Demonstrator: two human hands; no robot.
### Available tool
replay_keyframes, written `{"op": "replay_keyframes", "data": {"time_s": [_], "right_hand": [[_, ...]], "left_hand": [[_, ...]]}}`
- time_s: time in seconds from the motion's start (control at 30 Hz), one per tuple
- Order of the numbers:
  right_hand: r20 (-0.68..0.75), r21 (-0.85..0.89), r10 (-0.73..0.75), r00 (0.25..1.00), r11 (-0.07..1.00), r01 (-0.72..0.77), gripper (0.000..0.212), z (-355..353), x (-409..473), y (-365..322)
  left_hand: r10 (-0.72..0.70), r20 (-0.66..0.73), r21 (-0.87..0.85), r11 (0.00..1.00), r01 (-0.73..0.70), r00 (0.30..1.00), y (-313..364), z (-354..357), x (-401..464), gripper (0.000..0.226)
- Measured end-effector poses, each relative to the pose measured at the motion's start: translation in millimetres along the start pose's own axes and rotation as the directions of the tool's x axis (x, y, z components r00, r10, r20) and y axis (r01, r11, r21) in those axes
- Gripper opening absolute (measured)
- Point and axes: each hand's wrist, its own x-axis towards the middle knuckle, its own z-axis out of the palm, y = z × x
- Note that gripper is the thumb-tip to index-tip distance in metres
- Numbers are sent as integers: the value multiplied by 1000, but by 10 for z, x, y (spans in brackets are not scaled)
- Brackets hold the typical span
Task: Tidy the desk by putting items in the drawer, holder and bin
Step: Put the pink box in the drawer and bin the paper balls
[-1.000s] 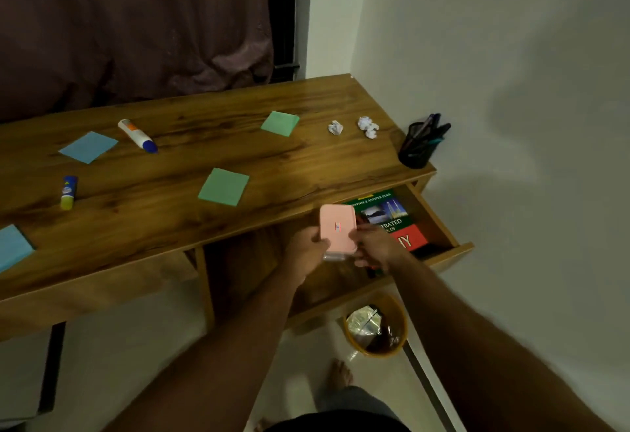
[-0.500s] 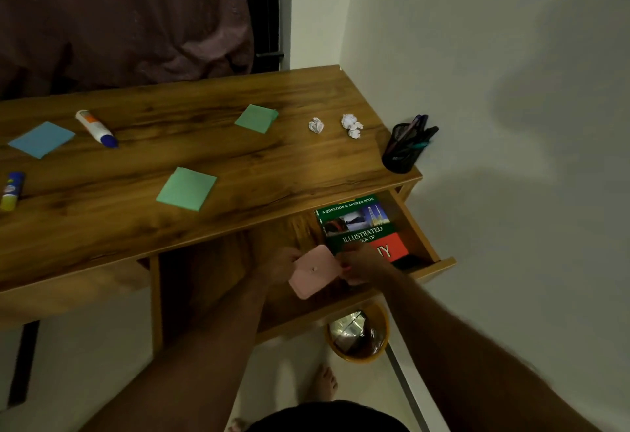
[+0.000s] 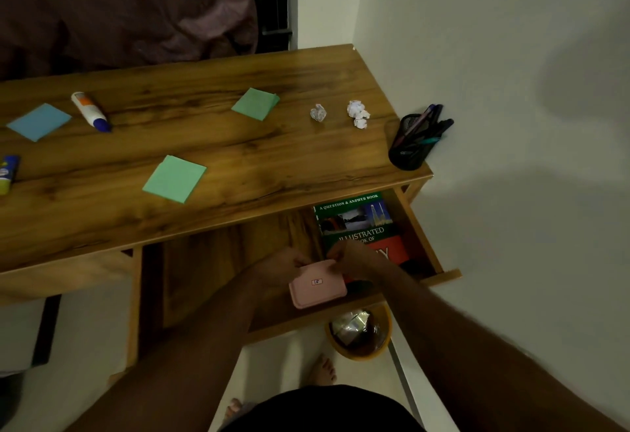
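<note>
While the drawer point(image 3: 422, 227) stands pulled out, a book point(image 3: 361, 223) lies at its right side and a pink case point(image 3: 317, 286) lies flat beside it, near the front. Both the left hand point(image 3: 279, 266) and right hand point(image 3: 351, 257) pinch the case's far edge with curled fingers. A mesh holder point(image 3: 409, 148) keeps pens; the bin point(image 3: 358, 332) (on the floor) holds crumpled waste. A second ago the case was upright above the drawer.
</note>
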Motion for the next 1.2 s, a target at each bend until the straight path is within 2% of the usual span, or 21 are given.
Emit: {"op": "replay_keyframes", "data": {"time_s": [0.07,0.1,0.17,0.23,0.3,0.4,0.43,0.5,0.63,0.9,1.0,1.2], "right_hand": [[-21,-50,-38,999,998,37,33,-8,-22,-5],[-68,-92,-76,995,993,69,30,-20,-51,-10],[-218,-231,-203,954,961,152,25,-43,-144,-24],[-293,-327,-321,901,919,221,33,-25,-274,-25],[-192,-352,-354,915,895,272,54,63,-398,3],[7,-381,-321,947,875,300,95,303,-531,111],[30,-417,-308,951,860,292,102,383,-541,161],[-15,-473,-302,953,842,260,101,495,-544,232],[-138,-460,-311,940,861,218,99,570,-520,255],[-140,-537,-359,923,810,235,107,477,-390,217],[-174,-547,-366,914,808,219,107,427,-324,178],[-248,-585,-372,894,794,168,112,288,-123,13]], "left_hand": [[-31,-31,6,999,31,999,27,18,-33,40],[-34,-89,18,999,35,996,42,39,-63,43],[5,-241,114,993,23,970,72,75,-183,39],[94,-340,235,972,-12,936,59,133,-342,34],[125,-324,270,962,-36,938,6,245,-519,50],[143,-229,320,945,-64,963,-56,476,-722,108],[149,-209,341,937,-71,967,-67,554,-758,113],[154,-209,400,914,-59,966,-91,685,-792,106],[87,-290,444,894,54,953,-156,759,-762,94],[66,-359,482,867,125,931,-161,700,-701,103],[28,-385,480,860,174,923,-120,615,-664,104],[43,-448,530,817,227,893,-68,393,-561,110]]}}
